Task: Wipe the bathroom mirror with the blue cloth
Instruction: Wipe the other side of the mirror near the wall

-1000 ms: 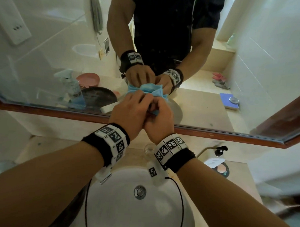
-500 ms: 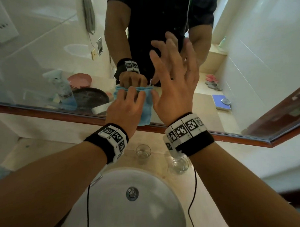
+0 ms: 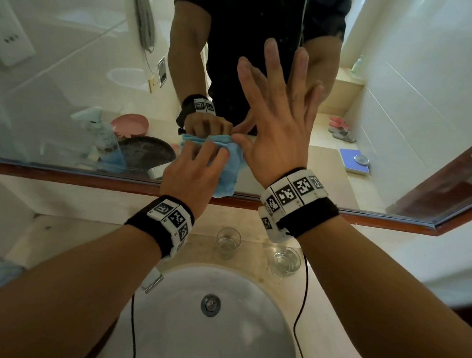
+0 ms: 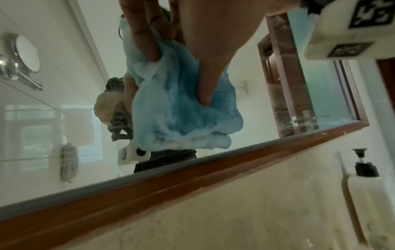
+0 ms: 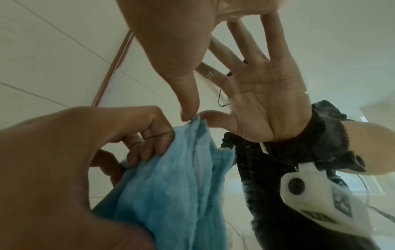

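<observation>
The blue cloth (image 3: 228, 173) hangs bunched against the lower part of the bathroom mirror (image 3: 72, 79), just above its brown wooden frame (image 3: 69, 174). My left hand (image 3: 200, 161) grips the cloth's upper part, fingers curled and thumb dug into the folds (image 4: 181, 110). My right hand (image 3: 274, 118) is to its right and higher, fingers straight and spread at the glass, holding nothing. Its thumb tip (image 5: 189, 113) touches the cloth's top corner (image 5: 196, 121). The glass reflects both hands and the person's dark shirt.
Below the mirror a white round basin (image 3: 197, 332) with a chrome tap (image 3: 152, 280) sits in a beige counter. Two drinking glasses (image 3: 228, 241) (image 3: 284, 261) stand near the wall. A soap dispenser (image 4: 363, 170) is on the right. Black cables (image 3: 301, 301) hang from both wrists.
A second ago both hands bunched the cloth together. The right hand has let go, risen and spread open at the glass; the left keeps the cloth, now hanging against the mirror.
</observation>
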A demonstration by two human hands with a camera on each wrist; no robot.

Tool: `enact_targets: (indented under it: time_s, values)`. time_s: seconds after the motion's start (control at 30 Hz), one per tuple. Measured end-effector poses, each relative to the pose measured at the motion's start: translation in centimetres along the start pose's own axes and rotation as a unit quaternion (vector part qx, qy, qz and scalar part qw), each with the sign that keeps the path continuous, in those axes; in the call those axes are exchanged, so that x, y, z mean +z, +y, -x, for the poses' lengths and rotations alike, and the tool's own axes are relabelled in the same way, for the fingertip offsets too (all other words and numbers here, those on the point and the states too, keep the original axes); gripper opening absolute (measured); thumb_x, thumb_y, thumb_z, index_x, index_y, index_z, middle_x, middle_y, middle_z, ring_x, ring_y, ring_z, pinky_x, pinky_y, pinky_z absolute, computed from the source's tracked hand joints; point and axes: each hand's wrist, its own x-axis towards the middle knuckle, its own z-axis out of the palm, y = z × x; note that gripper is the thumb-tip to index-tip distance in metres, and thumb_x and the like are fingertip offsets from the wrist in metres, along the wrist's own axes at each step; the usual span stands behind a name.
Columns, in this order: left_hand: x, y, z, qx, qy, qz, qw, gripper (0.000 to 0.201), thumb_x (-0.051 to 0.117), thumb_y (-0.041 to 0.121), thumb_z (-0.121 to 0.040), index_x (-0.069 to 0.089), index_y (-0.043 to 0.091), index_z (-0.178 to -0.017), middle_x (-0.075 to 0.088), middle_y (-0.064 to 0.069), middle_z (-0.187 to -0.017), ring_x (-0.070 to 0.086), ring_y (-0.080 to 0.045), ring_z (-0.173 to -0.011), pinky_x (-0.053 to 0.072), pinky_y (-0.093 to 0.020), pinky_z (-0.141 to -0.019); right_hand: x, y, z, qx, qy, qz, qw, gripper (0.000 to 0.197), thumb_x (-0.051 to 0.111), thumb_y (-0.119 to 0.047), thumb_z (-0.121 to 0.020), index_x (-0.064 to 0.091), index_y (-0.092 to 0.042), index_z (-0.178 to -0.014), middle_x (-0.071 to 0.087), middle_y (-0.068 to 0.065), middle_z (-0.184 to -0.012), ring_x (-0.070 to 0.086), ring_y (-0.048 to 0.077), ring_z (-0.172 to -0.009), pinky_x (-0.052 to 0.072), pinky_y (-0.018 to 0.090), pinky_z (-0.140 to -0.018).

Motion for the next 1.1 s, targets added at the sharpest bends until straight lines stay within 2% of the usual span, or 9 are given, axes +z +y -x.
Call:
enact_targets:
  time_s: [0.07,0.23,0.3,0.4,0.5,0.6,0.83,1.03,1.1]
  values:
    - [0.1,-0.9,0.4,0.020,-0.002,-0.006,1.000,0.056,0.079,0.023,-0.071,0.055,0.011,-0.119,0.058,-0.012,-0.111,0.054,-0.032,-0.091,0.053,-0.038,-0.064,0.0,-0.2,0.1,0.010,0.003,0.012,1.000,0.090,0.072,-0.049,-0.076,0.027,-0.027,-0.151,0.018,0.010,-0.159,0.006,0.042,-0.146,0.006,0.067,-0.111]
    - [0.1,-3.4,1.3,0.051,0.013,-0.026,0.998,0.043,0.067,0.017,-0.073,0.055,0.012,-0.113,0.060,-0.010,-0.106,0.054,-0.032,-0.088,0.051,-0.036,-0.062,0.4,-1.1,0.4,0.039,-0.003,0.044,0.998,0.096,0.076,-0.022,-0.073,0.022,-0.027,-0.152,0.012,0.010,-0.161,0.002,0.043,-0.146,0.009,0.064,-0.112]
    - [0.1,-4.8,2.1,0.003,0.016,-0.019,1.000,0.040,0.073,0.017,-0.075,0.057,0.013,-0.111,0.060,-0.009,-0.105,0.053,-0.032,-0.089,0.050,-0.036,-0.059,0.8,-1.5,0.4,0.043,0.003,0.036,0.998,0.099,0.077,-0.018,-0.071,0.022,-0.026,-0.152,0.012,0.011,-0.161,0.001,0.044,-0.145,0.008,0.064,-0.113]
    - [0.2,-7.1,3.6,-0.118,0.011,0.024,0.993,0.048,0.081,0.022,-0.071,0.055,0.014,-0.112,0.059,-0.011,-0.107,0.053,-0.037,-0.093,0.052,-0.041,-0.058,1.4,-2.3,0.4,0.051,0.010,0.028,0.998,0.098,0.077,-0.018,-0.071,0.023,-0.024,-0.152,0.011,0.013,-0.161,0.001,0.044,-0.145,0.006,0.063,-0.114]
    - [0.1,-8.8,4.5,-0.225,0.022,0.091,0.970,0.061,0.086,0.029,-0.065,0.053,0.014,-0.114,0.057,-0.014,-0.113,0.053,-0.039,-0.097,0.051,-0.045,-0.069,1.6,-3.1,0.3,0.061,0.010,0.017,0.998,0.098,0.078,-0.021,-0.071,0.023,-0.024,-0.152,0.011,0.013,-0.161,0.000,0.044,-0.145,0.005,0.062,-0.115]
    - [0.4,-9.0,4.7,-0.291,0.047,0.127,0.947,0.064,0.087,0.033,-0.062,0.055,0.013,-0.114,0.056,-0.014,-0.116,0.053,-0.036,-0.098,0.047,-0.042,-0.080,2.0,-4.2,0.3,0.057,0.010,0.011,0.998,0.098,0.078,-0.020,-0.070,0.024,-0.025,-0.152,0.012,0.013,-0.160,0.001,0.044,-0.145,0.006,0.062,-0.114]
    - [1.2,-7.7,4.5,-0.385,0.082,0.184,0.901,0.073,0.087,0.036,-0.058,0.051,0.009,-0.116,0.053,-0.012,-0.118,0.055,-0.032,-0.100,0.051,-0.042,-0.084,2.5,-5.4,0.1,0.048,0.018,-0.015,0.999,0.093,0.077,-0.019,-0.072,0.027,-0.024,-0.151,0.015,0.013,-0.160,0.004,0.045,-0.145,0.007,0.065,-0.113]
    - [1.5,-5.0,3.8,-0.446,0.065,0.223,0.865,0.077,0.089,0.037,-0.059,0.049,0.007,-0.118,0.050,-0.013,-0.119,0.056,-0.032,-0.103,0.050,-0.039,-0.082,2.8,-5.0,0.3,0.041,0.026,-0.007,0.999,0.091,0.071,-0.011,-0.074,0.026,-0.026,-0.151,0.016,0.011,-0.160,0.005,0.043,-0.146,0.010,0.064,-0.112]
    - [1.7,-3.7,3.4,-0.473,0.046,0.248,0.844,0.078,0.089,0.040,-0.060,0.047,0.009,-0.118,0.050,-0.011,-0.121,0.055,-0.030,-0.106,0.049,-0.038,-0.081,2.8,-4.7,0.5,0.035,0.033,-0.011,0.999,0.089,0.073,-0.013,-0.075,0.028,-0.025,-0.151,0.018,0.011,-0.159,0.007,0.043,-0.145,0.011,0.063,-0.112]
